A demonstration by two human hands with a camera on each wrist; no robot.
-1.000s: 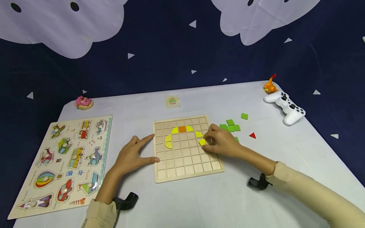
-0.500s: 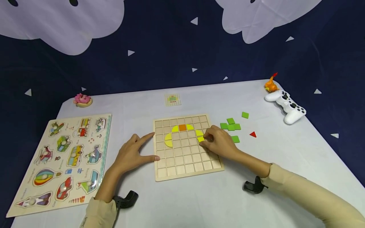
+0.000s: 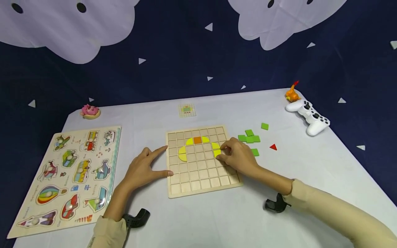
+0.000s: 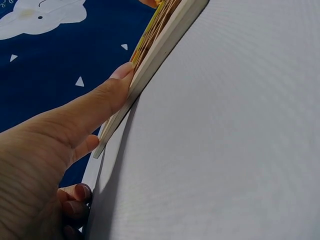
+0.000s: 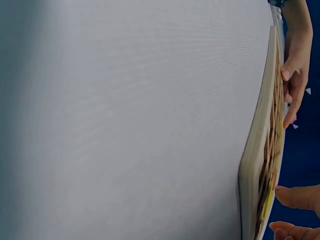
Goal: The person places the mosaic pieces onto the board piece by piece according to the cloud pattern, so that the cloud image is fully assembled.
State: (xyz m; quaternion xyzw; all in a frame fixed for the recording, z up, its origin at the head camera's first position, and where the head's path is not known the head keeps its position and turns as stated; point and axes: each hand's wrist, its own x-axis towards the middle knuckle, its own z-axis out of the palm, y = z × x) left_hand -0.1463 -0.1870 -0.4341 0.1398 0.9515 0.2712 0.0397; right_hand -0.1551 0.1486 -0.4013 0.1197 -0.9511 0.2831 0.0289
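Observation:
A wooden grid board (image 3: 194, 175) lies mid-table. My left hand (image 3: 141, 168) holds it steady, straight thumb and index finger spread against its left edge; the left wrist view shows the thumb (image 4: 117, 87) on the rim. At the board's right side my right hand (image 3: 241, 159) pinches a yellow quarter-circle tile (image 3: 216, 152) between thumb and index finger, in the cell just below another yellow quarter-circle (image 3: 215, 146). An orange square (image 3: 197, 140) sits between two yellow pieces in an upper row. Two more yellow quarter-circles (image 3: 182, 153) form a half-round at left.
Several green squares (image 3: 250, 139) and a red triangle (image 3: 273, 147) lie right of the board. A small pattern card (image 3: 187, 110) is behind it. A vehicle puzzle board (image 3: 79, 186) covers the left side. A white game controller (image 3: 307, 116) and orange figurine (image 3: 292, 94) stand far right, a pink figurine (image 3: 90, 112) far left.
The yellow tile was turned askew in my right fingers; it now lies lined up under the other yellow quarter-circle. My right hand shifted slightly left with it. The left hand stayed put.

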